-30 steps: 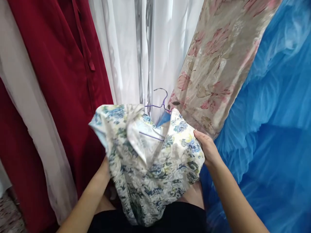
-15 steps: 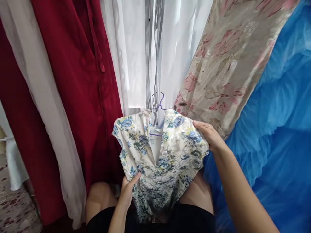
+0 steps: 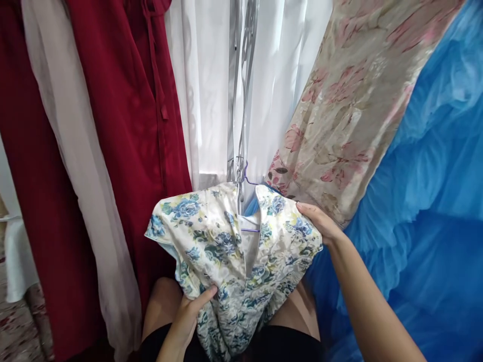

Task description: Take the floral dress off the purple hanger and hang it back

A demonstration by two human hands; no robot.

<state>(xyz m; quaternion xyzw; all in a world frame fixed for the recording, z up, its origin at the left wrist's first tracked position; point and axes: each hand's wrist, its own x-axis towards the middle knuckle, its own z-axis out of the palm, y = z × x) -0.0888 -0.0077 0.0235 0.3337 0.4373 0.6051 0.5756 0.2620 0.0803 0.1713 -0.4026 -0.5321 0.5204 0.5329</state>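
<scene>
A white dress with blue and green flowers hangs in front of me on a purple hanger, whose hook shows above the V-neck. The hanger's lower bar is visible inside the neckline. My left hand grips the bodice at its left side, thumb on the front and fingers hidden behind the cloth. At the right shoulder, my right hand pinches the fabric near the sleeve edge. The lower part of the dress hangs between my knees and runs out of view.
Grey ribbon-like straps hang before a white curtain. Dark red garments and a pale sheer cloth hang at left. To the right are a beige floral fabric and blue ruffled tulle.
The dress has come lower and its left shoulder has spread out to the left. My left hand has moved slightly down and left. Both hands keep their hold.
</scene>
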